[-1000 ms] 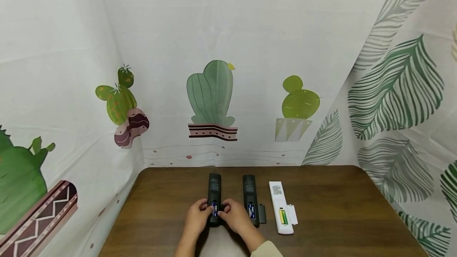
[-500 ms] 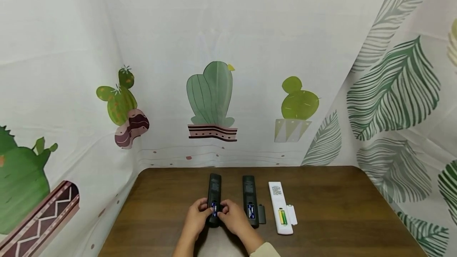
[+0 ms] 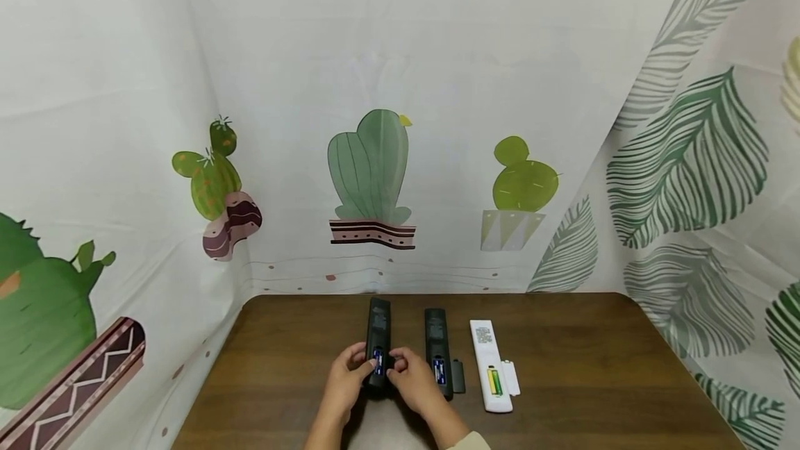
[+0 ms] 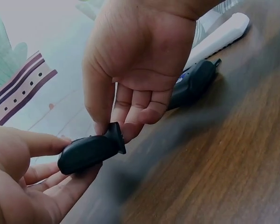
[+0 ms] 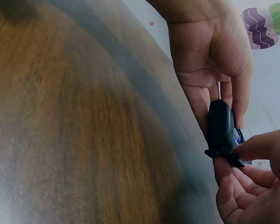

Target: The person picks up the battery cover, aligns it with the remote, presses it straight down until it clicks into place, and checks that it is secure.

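Note:
The leftmost black remote (image 3: 379, 325) shows its back, with blue batteries (image 3: 378, 361) in the uncovered compartment. My left hand (image 3: 342, 380) grips this remote from the left, thumb near the batteries. On its other side, my right hand (image 3: 417, 382) pinches a small dark cover between thumb and fingers. The left wrist view shows that cover (image 4: 115, 136) standing across the side of the remote (image 4: 86, 154); in the right wrist view the cover (image 5: 224, 156) lies against the remote's edge (image 5: 220, 123). Whether it is hooked in place I cannot tell.
To the right lie a second black remote (image 3: 436, 328) with blue batteries and a dark cover (image 3: 458, 376) beside it, then a white remote (image 3: 485, 353) with green-yellow batteries and its white cover (image 3: 510, 378). Patterned cloth (image 3: 444, 89) hangs behind the wooden table (image 3: 581, 367).
The held remote has shifted slightly right, and its far end sits a little higher in the head view. Both hands keep their grips and have moved only slightly.

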Tool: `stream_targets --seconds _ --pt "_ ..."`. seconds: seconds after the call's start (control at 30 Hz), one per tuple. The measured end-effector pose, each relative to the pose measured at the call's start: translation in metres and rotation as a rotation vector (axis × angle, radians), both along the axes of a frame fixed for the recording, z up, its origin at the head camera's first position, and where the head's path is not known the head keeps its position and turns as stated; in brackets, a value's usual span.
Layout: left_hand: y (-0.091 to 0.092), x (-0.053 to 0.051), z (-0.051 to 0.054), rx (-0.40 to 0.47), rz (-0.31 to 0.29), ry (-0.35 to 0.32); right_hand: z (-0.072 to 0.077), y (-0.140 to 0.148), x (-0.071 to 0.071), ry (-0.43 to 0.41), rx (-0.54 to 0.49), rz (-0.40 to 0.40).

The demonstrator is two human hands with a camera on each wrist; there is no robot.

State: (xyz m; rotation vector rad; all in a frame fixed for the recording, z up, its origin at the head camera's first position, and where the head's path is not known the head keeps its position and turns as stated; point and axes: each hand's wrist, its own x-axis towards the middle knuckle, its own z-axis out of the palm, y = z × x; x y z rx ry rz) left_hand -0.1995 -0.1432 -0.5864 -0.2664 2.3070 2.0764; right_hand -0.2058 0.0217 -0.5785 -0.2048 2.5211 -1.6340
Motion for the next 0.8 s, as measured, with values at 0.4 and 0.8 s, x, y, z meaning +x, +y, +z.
stream_targets --seconds 0.4,0.8 --pt "0.007 0.005 0.007 0.112 -0.031 0.003 0.006 0.006 0.0 0.078 0.042 -0.004" --pt "0.014 0.006 0.007 0.275 -0.117 0.014 0.013 0.021 0.002 0.101 -0.023 -0.042"
